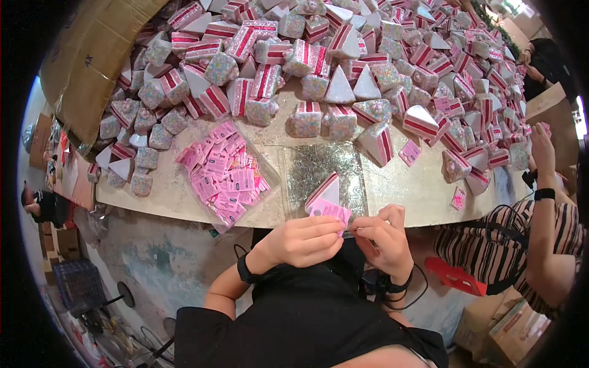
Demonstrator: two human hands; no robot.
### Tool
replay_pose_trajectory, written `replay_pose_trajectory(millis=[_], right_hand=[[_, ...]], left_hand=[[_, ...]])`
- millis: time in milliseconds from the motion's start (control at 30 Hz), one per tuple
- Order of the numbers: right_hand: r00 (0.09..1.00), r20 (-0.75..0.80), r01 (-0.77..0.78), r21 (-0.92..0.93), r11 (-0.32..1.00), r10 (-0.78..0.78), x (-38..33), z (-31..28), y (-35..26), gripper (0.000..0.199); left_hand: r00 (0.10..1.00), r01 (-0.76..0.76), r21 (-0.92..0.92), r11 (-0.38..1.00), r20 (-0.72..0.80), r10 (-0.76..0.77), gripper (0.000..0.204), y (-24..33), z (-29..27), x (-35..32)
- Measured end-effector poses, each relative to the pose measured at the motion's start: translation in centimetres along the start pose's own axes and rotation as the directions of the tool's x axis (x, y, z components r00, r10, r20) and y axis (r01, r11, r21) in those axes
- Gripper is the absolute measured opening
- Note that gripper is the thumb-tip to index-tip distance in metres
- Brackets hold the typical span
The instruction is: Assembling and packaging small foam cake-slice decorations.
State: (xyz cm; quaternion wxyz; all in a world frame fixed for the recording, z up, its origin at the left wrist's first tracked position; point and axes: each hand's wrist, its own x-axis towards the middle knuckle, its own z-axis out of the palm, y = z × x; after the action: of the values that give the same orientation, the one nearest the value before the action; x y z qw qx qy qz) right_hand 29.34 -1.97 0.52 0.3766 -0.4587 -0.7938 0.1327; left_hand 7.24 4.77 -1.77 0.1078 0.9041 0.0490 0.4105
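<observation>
At the surface's [423,190] near edge | left hand [300,240] and right hand [381,238] both pinch a pink tag [330,211] | wedge-shaped cake box [325,190] just behind it | bag of pink tags [226,173] to the left

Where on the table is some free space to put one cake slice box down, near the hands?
Bare table lies right of the glitter sheet, up to the boxes near the co-worker. A smaller strip lies left of the bag of pink tags. The far half is crowded with piled slice boxes. Both hands, left hand and right hand, hold a pink tag.
</observation>
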Motion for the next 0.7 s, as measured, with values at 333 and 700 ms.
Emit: replay_pose_trajectory(millis=[333,700], right_hand=[[0.988,-0.137,-0.026,0.313,0.949,0.073,0.1,2.0,1.0,0.027],[0.95,-0.134,-0.025,0.866,0.499,0.282,-2.6,5.3,0.2,0.025]], left_hand=[[0.994,-0.009,-0.25,0.968,0.106,0.036,0.015,1.7,0.4,-0.5],[0.947,0.221,-0.517,0.827,-0.088,-0.309,0.044,3.2,1.2,-1.5]])
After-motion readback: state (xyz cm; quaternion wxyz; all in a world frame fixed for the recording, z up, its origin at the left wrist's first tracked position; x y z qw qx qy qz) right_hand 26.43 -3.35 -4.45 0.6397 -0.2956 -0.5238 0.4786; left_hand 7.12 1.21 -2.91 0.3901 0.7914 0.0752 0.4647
